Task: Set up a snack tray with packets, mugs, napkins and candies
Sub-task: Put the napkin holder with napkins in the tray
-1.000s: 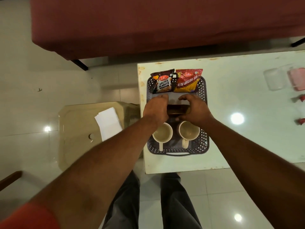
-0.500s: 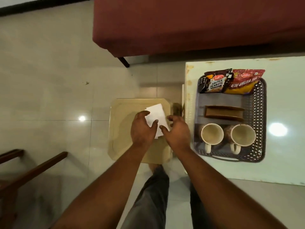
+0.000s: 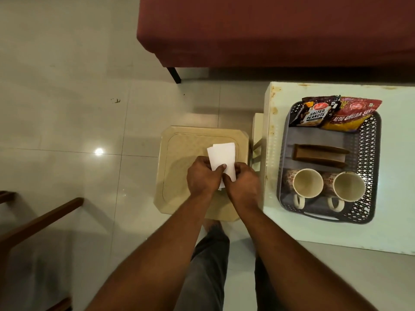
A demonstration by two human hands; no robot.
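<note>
Left hand (image 3: 203, 177) grips the near-left edge of the napkins (image 3: 222, 157), thumb on top of the white stack. The stack lies on the beige stool (image 3: 179, 149), well apart from the tray. Right hand (image 3: 243, 185) curls round the near-right edge of the same stack, so both hands are closed on it.

Risk 1: the sheets are thin, loose and fanned at the far edge. A pinch that catches only the upper sheets probably leaves the lower ones on the stool, or lets them slide out during a carry to the right. Cause: uneven pressure between the two hands.

Risk 2: the stool appears lower than the counter (image 3: 393, 234) and stands just beside its left edge. A low carry may drag the stack against that edge and crease or scatter it.

On the counter, the grey tray (image 3: 371, 153) holds the peanut packet (image 3: 314, 114) and the sev packet (image 3: 352, 114) at its far end, a brown holder (image 3: 318, 154) across the middle, and the left mug (image 3: 307, 182) and right mug (image 3: 349, 186) at the near end.

Risk 3: the holder appears empty and is the likely destination. Its slot looks narrow, so a splayed stack may buckle on entry, and a descending forearm may clip a mug rim. No candies are visible in the tray.
</note>
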